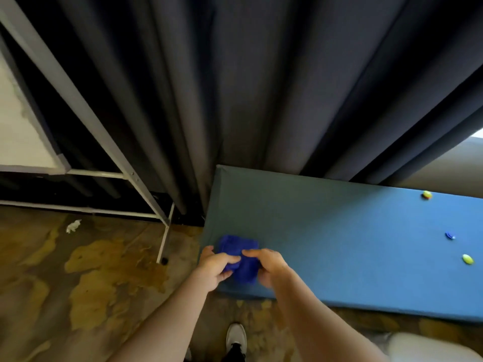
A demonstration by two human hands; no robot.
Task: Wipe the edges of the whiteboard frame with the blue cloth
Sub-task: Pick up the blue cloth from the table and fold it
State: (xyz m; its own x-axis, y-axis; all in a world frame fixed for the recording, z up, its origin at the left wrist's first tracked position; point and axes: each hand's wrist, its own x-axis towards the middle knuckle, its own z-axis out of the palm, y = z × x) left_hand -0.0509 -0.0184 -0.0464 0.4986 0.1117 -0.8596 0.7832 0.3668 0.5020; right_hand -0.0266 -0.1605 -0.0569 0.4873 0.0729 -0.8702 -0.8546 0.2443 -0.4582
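Note:
The blue cloth (241, 253) lies folded on the near left corner of a blue-covered table (339, 244). Both hands grip it: my left hand (215, 266) pinches its left side and my right hand (269, 265) pinches its right side. The whiteboard (15, 126) stands at the far left on a grey metal stand, tilted in this view; its grey frame (56, 159) shows along the lower and right edges. The board is well apart from my hands.
Dark curtains (248, 87) hang behind the table and the board. The stand's legs (164, 241) reach down to a patchy brown floor. Three small coloured magnets (449, 235) lie on the table's right side. A crumpled white scrap (73, 226) is on the floor. My shoe (236, 338) shows below.

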